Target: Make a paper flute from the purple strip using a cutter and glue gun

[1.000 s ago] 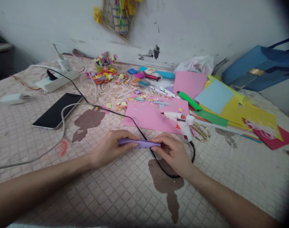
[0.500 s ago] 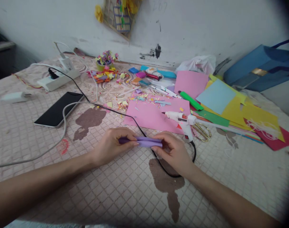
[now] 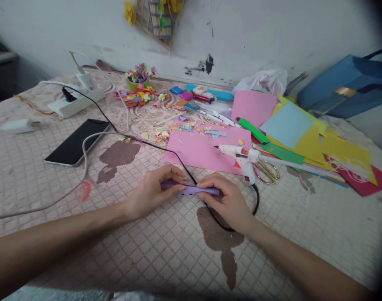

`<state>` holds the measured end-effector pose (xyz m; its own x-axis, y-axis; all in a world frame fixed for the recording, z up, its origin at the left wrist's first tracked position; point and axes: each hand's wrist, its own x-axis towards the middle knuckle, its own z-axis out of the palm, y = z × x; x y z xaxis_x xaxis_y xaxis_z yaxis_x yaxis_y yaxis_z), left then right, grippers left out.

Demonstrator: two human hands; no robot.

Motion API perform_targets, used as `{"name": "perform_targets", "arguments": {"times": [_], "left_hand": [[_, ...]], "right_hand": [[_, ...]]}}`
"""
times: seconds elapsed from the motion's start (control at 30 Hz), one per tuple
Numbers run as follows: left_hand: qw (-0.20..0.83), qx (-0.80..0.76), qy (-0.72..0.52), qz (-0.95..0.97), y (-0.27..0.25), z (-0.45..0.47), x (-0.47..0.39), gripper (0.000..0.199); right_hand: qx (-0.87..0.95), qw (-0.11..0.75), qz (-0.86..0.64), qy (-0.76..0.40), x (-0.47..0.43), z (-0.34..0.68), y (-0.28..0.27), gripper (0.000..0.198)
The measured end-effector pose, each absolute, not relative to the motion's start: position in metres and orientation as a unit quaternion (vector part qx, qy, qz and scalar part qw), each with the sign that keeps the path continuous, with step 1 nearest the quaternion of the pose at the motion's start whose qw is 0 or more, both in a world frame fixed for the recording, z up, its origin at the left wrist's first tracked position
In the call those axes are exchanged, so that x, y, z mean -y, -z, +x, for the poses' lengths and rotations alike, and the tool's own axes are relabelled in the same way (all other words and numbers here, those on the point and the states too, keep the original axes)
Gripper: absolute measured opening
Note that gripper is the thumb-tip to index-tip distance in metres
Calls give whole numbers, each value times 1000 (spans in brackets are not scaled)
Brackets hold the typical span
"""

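Over the black cable point(image 3: 182, 161), my left hand point(image 3: 153, 190) and right hand point(image 3: 228, 200) pinch near opposite ends of the purple paper point(image 3: 191, 190), which looks already folded narrow, though what is left I cannot tell

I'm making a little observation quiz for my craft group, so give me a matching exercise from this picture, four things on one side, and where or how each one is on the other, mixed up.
1. Purple piece
2. Glue gun
3. Phone
4. Bag

A. Lying dark-screened, left of both hands
B. Far right, near the wall
C. Held by left hand and right hand
D. Nozzle over a pink sheet

Pairs: 1-C, 2-D, 3-A, 4-B
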<state>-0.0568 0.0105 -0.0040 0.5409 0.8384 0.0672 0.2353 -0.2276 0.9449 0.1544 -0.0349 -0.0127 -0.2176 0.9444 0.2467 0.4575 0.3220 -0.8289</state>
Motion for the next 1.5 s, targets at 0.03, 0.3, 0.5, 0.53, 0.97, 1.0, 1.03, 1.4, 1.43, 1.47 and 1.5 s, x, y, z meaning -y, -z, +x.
{"name": "perform_targets", "arguments": {"times": [0.03,0.3,0.5,0.53,0.97,1.0,1.03,1.4,1.43,1.47,1.5], "left_hand": [[509,-371,-298,717,4,-56,-11,16],[648,-404,-253,594,-1,-59,-19,19],[709,-416,-258,508,-2,-59,-23,20],[708,-416,-258,509,-3,-58,-23,20],[463,-399,-306,730,-7,-56,-6,14],[462,-396,-294,737,-7,-57,-7,15],[462,-392,-283,744,-6,-58,-8,17],[431,-373,-264,778,-9,-61,-4,14],[466,-370,-253,763,-9,-61,-5,16],[509,-366,-239,742,-10,-62,-7,19],[555,-362,-223,715,-10,-63,-8,21]], "right_hand": [[710,385,-495,-322,35,154,11,9],[591,418,-467,-508,33,155,8,25],[487,472,-404,-614,31,154,15,27],[480,473,-402,-620,31,154,16,25],[577,437,-474,-501,30,161,11,16],[583,439,-474,-491,30,162,11,15],[589,440,-474,-484,30,162,11,14],[620,418,-459,-480,29,163,13,13],[623,417,-452,-483,29,163,13,12],[626,417,-443,-487,29,164,13,11],[629,418,-431,-493,29,164,13,11]]}}
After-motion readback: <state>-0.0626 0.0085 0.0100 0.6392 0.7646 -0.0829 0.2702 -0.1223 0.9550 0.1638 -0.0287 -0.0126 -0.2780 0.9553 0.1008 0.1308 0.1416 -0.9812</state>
